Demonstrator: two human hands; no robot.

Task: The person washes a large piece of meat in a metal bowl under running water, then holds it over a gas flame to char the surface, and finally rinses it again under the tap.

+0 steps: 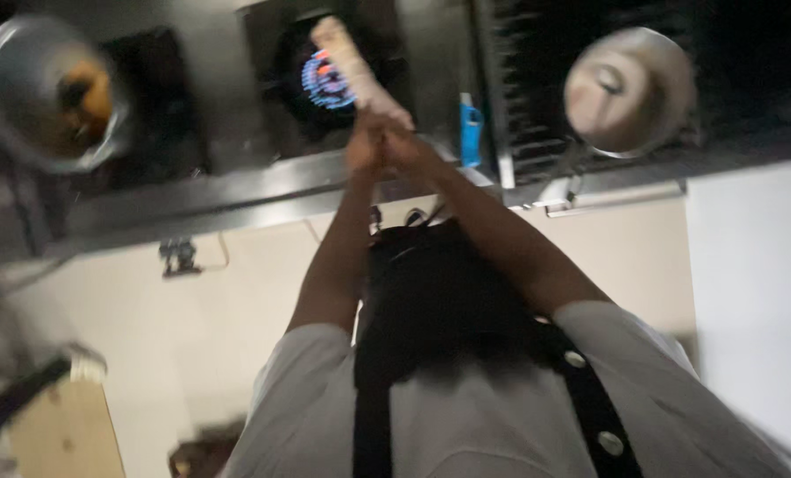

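Both my arms reach out from my white jacket and black apron [431, 310] toward a steel stove [236, 181]. My left hand [363, 149] and my right hand [410, 152] are pressed together around the lower end of a pale, elongated thing [349, 60], perhaps a roll or a stick; blur hides what it is. Its far end sits over a lit burner with a blue flame [323, 82].
A round steel pan [46, 93] with orange-brown food stands at the left of the stove. A steel pot [630, 88] stands at the right. A small blue object [471, 133] lies near the stove's edge. A wooden surface [64, 434] shows at the bottom left.
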